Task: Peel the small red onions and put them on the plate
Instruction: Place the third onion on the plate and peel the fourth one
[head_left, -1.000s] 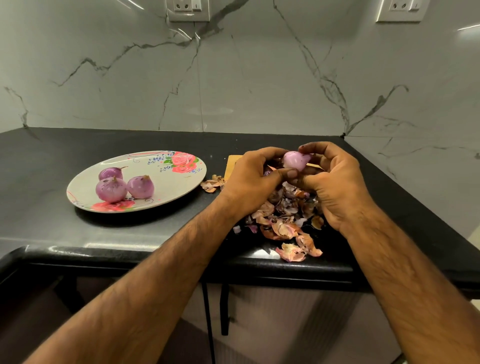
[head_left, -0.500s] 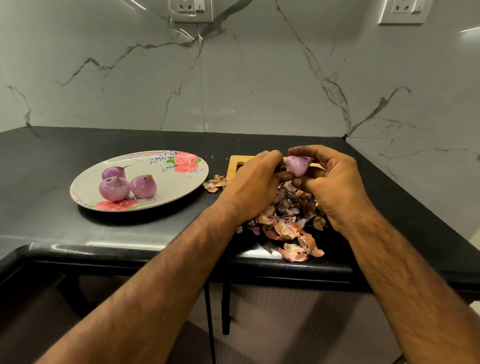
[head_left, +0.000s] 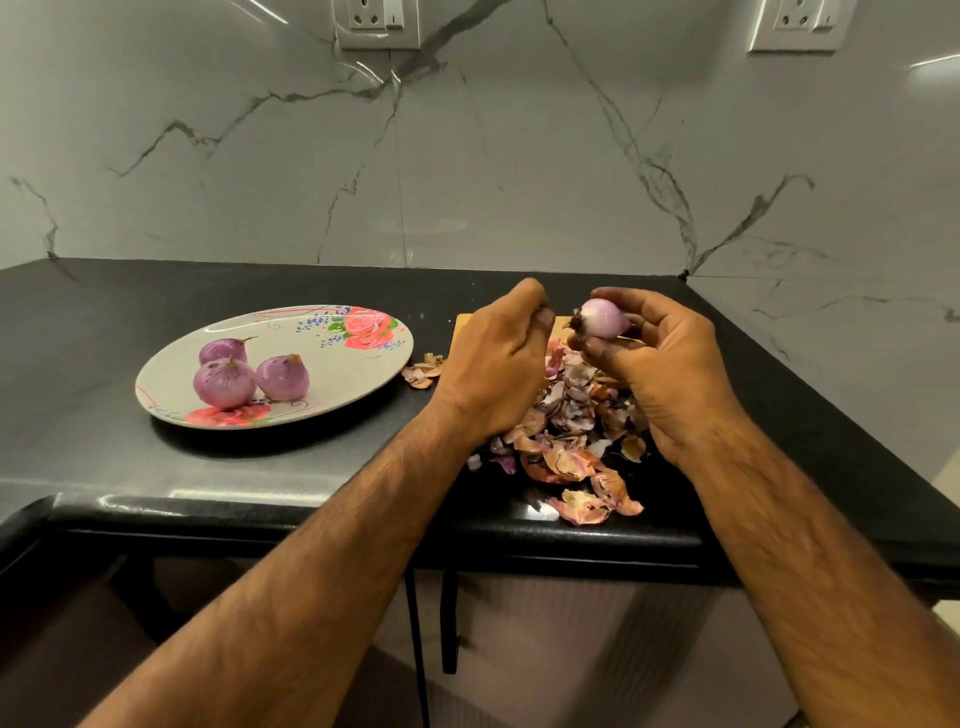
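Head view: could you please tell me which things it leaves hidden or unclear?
1. Wooden board: only a far strip shows; both hands and the peel pile cover the rest.
2. Left hand: its fingertips curl away from the camera, so whether they pinch a scrap of peel is unclear.
3. Onion in the right hand: its underside is hidden by that hand.
4. Wall sockets: cut off by the top edge.

- Dim, warm light; soft shadow under the plate's (head_left: 363, 374) near side.
- Glare streaks the bench (head_left: 171, 499) edge before the plate.
- Wide-angle bowing at edges.
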